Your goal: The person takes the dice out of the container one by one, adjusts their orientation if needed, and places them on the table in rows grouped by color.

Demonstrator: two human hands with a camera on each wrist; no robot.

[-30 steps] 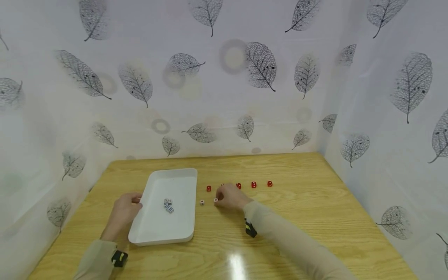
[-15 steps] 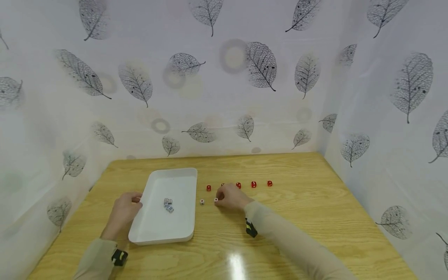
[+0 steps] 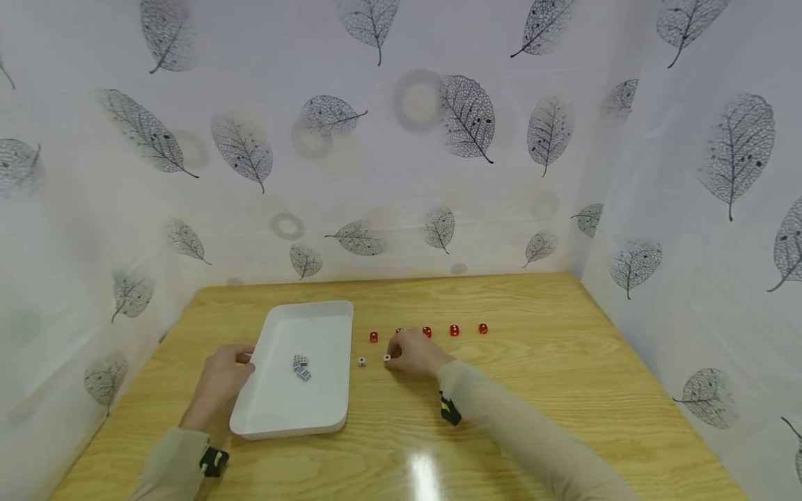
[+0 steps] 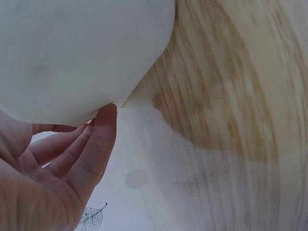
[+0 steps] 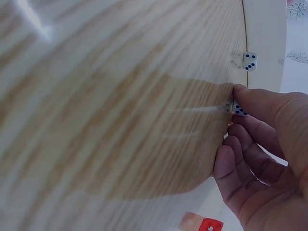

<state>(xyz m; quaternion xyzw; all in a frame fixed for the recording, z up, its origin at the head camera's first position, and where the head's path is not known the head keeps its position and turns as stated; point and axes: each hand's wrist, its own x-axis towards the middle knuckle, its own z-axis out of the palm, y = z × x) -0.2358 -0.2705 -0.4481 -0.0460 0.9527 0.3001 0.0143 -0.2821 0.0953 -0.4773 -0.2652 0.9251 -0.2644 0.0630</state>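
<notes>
My left hand (image 3: pixel 221 379) grips the left edge of a white tray (image 3: pixel 288 414); in the left wrist view its fingertips (image 4: pixel 109 113) meet the tray's outer side. Several small white dice with dark pips (image 3: pixel 302 369) lie together in the tray. Right of the tray, my right hand (image 3: pixel 415 353) pinches a white die (image 3: pixel 387 358) between thumb and finger, at the tabletop. The right wrist view shows the die's blue pips, with the other fingers curled below. Another white die (image 3: pixel 361 362) sits on the table between the tray and this hand.
A row of red dice (image 3: pixel 454 330) stands on the wooden table (image 3: pixel 539 390) just beyond the right hand, which partly hides one of them. Leaf-patterned white sheeting (image 3: pixel 388 174) encloses the table at the back and sides.
</notes>
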